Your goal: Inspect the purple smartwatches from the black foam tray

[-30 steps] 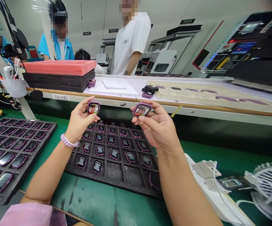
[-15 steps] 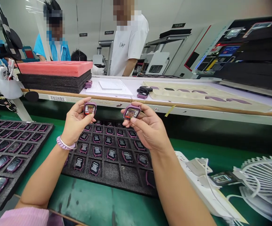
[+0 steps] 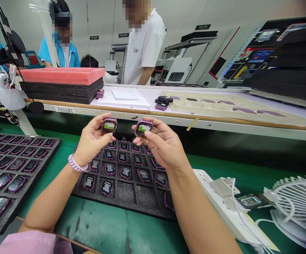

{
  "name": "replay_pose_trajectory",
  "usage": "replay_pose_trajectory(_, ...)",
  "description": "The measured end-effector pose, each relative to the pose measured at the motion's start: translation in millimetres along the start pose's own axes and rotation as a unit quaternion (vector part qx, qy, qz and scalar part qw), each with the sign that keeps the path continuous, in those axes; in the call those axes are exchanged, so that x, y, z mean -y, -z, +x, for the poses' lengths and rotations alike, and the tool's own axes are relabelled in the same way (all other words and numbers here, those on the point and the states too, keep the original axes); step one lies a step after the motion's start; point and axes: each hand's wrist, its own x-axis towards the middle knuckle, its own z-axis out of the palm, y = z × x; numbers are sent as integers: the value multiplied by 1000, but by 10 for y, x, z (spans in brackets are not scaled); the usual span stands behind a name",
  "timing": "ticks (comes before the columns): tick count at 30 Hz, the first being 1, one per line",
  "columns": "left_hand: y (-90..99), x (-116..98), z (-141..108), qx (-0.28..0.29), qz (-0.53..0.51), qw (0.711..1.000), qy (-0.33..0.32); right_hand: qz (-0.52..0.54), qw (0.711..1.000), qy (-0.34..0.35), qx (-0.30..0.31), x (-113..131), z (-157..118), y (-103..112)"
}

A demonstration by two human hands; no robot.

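Observation:
In my left hand is a purple-framed smartwatch, pinched between thumb and fingers with its lit screen toward me. My right hand grips a second purple smartwatch in the same way, a short gap to the right of the first. Both screens show a green band with small text. Below the hands lies a black foam tray with rows of similar watches, most showing white text. Two pockets in its front row hold no watch.
Another foam tray of watches lies at left. A shelf crosses behind, bearing stacked pink and black foam and loose watch parts. At right are a power strip and a white fan. People stand beyond.
The two watches have come closer together, the left one moving right and the right one slightly left. Their screens changed from a picture to a green band with text.

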Motion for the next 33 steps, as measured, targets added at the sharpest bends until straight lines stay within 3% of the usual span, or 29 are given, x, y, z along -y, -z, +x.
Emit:
replay_pose_trajectory(11, 0, -9, -3, -17, 9, 1000, 1, 6, 1000, -1, 19, -13, -20, -2)
replay_pose_trajectory(28, 6, 14, -6, 23, -13, 999, 25, -22, 1000, 8, 4, -31, -7, -13)
replay_pose_trajectory(33, 22, -170, -66, 7, -11, 1000, 7, -18, 1000, 22, -6, 191, -99, -56)
